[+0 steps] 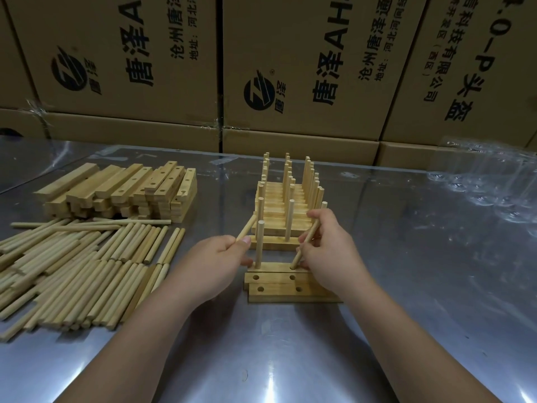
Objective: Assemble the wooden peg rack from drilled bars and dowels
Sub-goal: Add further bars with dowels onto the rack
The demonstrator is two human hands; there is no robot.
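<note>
Three drilled bars lie side by side in front of me; the farthest bar (276, 267) has one dowel (259, 242) standing upright in its left hole. My right hand (328, 251) grips a tilted dowel (308, 242) whose lower end sits at that bar's middle hole. My left hand (220, 260) pinches another dowel (247, 228), held slanted above the table. The two nearer bars (279, 287) show bare holes. Behind them stands a row of finished peg racks (287, 210), each with upright dowels.
A heap of loose dowels (72, 271) covers the left of the shiny metal table (406, 286). A stack of drilled bars (122, 190) lies behind the heap. Cardboard boxes (290, 68) wall off the back. Clear plastic wrap (488, 181) lies at the far right.
</note>
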